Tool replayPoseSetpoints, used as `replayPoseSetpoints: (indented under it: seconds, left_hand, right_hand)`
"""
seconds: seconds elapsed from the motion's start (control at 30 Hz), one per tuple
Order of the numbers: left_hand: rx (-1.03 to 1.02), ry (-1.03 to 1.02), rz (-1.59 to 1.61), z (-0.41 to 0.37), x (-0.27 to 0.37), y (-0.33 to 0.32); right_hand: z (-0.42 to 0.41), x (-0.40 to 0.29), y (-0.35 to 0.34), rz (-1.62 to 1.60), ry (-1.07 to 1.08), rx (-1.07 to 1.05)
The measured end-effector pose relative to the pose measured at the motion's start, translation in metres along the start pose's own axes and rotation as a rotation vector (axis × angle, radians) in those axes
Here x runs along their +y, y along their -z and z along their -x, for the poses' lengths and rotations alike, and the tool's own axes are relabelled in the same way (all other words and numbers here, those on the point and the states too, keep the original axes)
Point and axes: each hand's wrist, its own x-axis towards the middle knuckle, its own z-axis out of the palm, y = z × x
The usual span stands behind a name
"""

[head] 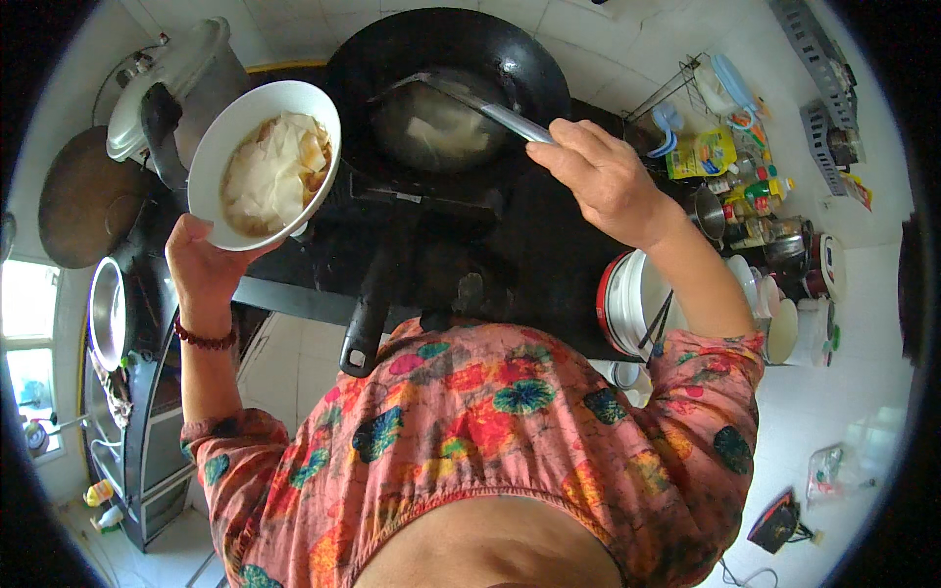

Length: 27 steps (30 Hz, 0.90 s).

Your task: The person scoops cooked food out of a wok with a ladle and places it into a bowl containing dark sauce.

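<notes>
In my left hand (202, 264) is a white bowl (209, 158), gripped by its rim and tilted so that its inside shows. Thin pale wrappers or sheets of food (268, 176) lie in it in brownish liquid. My right hand (606, 180) is closed around the handle of a metal cooking utensil (478, 106); its far end reaches into a black wok (540, 73), where I cannot tell its exact shape. Cloudy liquid with a pale piece of food (445, 136) sits in the wok. The wok's black handle (367, 316) points towards my body.
A pressure cooker (202, 66) and a round brown lid (92, 195) stand at the left, above a metal basin (109, 312). Bottles (761, 191), a yellow packet (702, 154) and stacked white bowls (632, 301) crowd the right side. A tiled wall (588, 44) rises behind the wok.
</notes>
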Motion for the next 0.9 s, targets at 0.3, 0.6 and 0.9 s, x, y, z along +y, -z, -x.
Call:
replayPoseSetpoints:
  seconds: [0.3, 0.6, 0.9]
  left_hand:
    - [0.093, -0.026, -0.004, -0.004, -0.007, -0.003]
    - [0.076, 0.033, 0.007, -0.012, -0.012, 0.000]
    - [0.040, 0.038, 0.048, -0.015, -0.021, 0.000]
  right_hand:
    - [-0.007, -0.024, 0.070, -0.178, -0.593, 0.197]
    - [-0.022, -0.001, 0.108, -0.235, -1.055, 0.300]
    - [-0.014, 0.048, 0.103, -0.366, -1.150, 0.279]
